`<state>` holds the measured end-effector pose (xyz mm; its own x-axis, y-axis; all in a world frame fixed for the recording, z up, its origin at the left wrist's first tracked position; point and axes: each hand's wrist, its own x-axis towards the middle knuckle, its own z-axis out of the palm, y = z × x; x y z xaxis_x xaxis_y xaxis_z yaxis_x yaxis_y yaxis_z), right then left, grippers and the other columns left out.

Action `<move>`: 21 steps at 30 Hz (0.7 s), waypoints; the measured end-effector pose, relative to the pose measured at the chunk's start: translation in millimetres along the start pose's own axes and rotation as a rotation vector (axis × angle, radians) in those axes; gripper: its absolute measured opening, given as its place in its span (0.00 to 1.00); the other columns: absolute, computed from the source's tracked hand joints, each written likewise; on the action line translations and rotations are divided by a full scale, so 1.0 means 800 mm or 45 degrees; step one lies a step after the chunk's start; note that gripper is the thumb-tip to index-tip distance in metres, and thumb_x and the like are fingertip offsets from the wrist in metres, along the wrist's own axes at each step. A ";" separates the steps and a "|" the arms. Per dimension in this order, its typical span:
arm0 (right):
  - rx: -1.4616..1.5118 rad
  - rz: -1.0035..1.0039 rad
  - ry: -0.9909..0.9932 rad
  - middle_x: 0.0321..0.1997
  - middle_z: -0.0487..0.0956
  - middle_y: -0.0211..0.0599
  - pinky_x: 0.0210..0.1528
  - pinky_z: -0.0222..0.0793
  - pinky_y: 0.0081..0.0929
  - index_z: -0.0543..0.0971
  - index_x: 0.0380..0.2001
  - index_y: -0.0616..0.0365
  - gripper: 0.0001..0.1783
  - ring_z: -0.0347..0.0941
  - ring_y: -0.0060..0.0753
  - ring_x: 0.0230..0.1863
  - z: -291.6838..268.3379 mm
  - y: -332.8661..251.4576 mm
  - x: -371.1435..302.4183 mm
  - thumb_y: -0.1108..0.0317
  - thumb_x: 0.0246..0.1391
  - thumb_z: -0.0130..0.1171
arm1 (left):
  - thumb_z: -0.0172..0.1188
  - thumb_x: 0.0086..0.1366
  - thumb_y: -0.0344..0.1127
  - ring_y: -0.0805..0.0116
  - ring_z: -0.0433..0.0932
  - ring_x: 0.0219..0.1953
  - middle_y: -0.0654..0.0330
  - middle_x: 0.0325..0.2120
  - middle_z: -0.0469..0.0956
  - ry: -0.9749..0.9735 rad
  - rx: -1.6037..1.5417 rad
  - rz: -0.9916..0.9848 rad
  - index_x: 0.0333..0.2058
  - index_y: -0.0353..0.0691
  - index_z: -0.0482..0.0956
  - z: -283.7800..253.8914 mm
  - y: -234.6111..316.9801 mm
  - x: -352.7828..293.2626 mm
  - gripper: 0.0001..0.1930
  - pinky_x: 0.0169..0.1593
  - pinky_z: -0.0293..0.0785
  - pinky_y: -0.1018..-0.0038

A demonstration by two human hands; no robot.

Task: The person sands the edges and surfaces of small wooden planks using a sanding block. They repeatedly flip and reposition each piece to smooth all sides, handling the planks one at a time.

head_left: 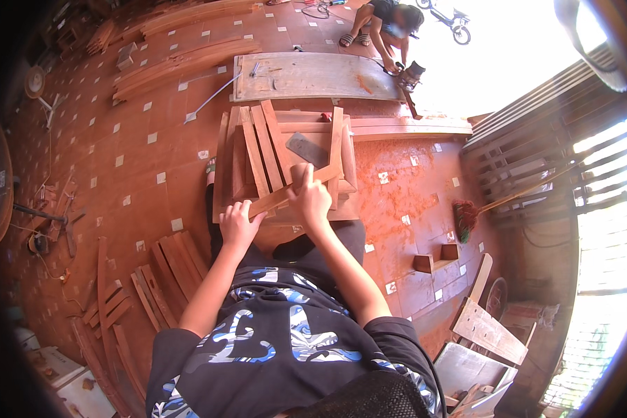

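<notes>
A narrow wooden strip slants across the near side of a low stack of wooden panels in front of me. My left hand is closed round the strip's near left end. Against the strip's upper face, my right hand presses a small tan block, fingers bent around it; its exact kind is hard to make out. Beyond my hands, several loose wooden slats lean side by side on the stack. A dark phone lies to their right, beside another slat.
Across from me a person crouches with a power tool at a long board. Planks lie on the left floor. To the right are a mop, a small wooden frame and leaning boards.
</notes>
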<state>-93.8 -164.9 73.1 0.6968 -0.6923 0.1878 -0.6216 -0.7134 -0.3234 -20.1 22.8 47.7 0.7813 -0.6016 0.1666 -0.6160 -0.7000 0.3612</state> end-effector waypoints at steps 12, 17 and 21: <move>0.190 -0.034 -0.438 0.39 0.84 0.54 0.44 0.79 0.53 0.60 0.70 0.47 0.51 0.84 0.58 0.41 -0.008 0.018 0.006 0.45 0.46 0.71 | 0.75 0.53 0.52 0.55 0.81 0.40 0.59 0.32 0.81 0.055 -0.188 0.061 0.37 0.44 0.80 0.003 -0.005 -0.001 0.22 0.40 0.72 0.57; 0.263 0.431 -0.297 0.43 0.84 0.54 0.46 0.79 0.50 0.61 0.70 0.50 0.47 0.83 0.58 0.45 -0.043 0.077 0.075 0.46 0.51 0.67 | 0.74 0.54 0.54 0.56 0.81 0.40 0.60 0.32 0.80 0.057 -0.112 0.091 0.39 0.43 0.81 0.006 -0.007 -0.003 0.23 0.39 0.73 0.57; 0.044 0.225 -0.033 0.35 0.83 0.51 0.38 0.80 0.48 0.61 0.70 0.57 0.49 0.84 0.53 0.36 -0.020 0.057 0.047 0.49 0.49 0.70 | 0.76 0.52 0.51 0.54 0.81 0.37 0.58 0.30 0.80 0.148 -0.123 0.137 0.38 0.42 0.81 0.008 -0.007 -0.002 0.23 0.40 0.76 0.58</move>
<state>-101.9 -225.2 79.7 0.5871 -0.8032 0.1010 -0.7229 -0.5764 -0.3810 -18.5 25.8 39.6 0.7214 -0.6185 0.3116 -0.6883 -0.5906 0.4213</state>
